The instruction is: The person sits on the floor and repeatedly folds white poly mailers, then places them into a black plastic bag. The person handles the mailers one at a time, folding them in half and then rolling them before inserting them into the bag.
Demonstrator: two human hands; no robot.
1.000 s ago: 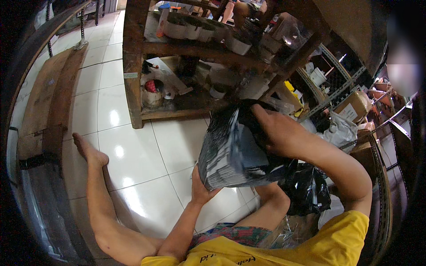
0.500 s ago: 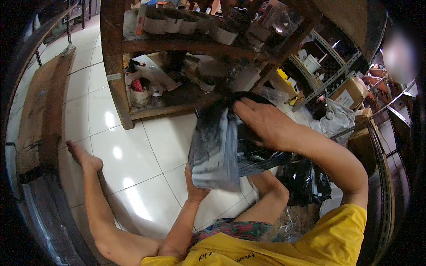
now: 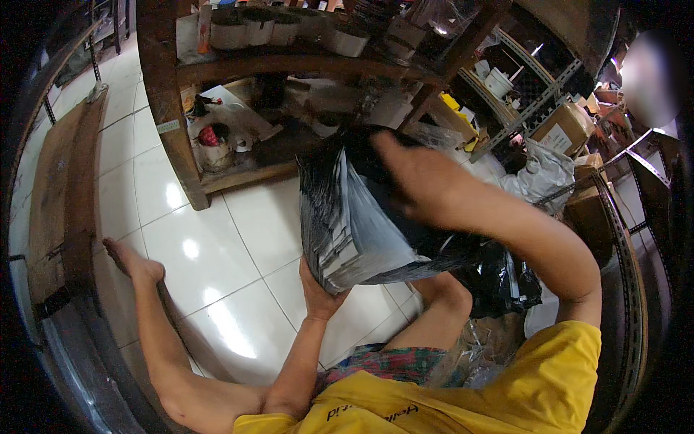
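Note:
I sit on a white tiled floor [image 3: 217,253] with a thick stack of dark grey plastic bags [image 3: 354,224] held upright in front of me. My left hand [image 3: 318,293] supports the stack from below, gripping its bottom edge. My right hand [image 3: 412,177] lies over the top of the stack, fingers pressed into the upper edges of the bags. A crumpled black plastic bag [image 3: 499,275] sits by my right knee, under my right forearm.
A wooden shelf unit [image 3: 173,108] with white pots [image 3: 246,29] and small items stands ahead. Metal racks [image 3: 535,87], cardboard boxes [image 3: 564,126] and a white bag [image 3: 542,173] crowd the right. A wooden board [image 3: 65,188] lies on the left. My left leg [image 3: 152,311] stretches across the floor.
The stack has tilted and fanned out slightly toward me. My right hand has slid along its top edge. The view has shifted down and closer to the shelf.

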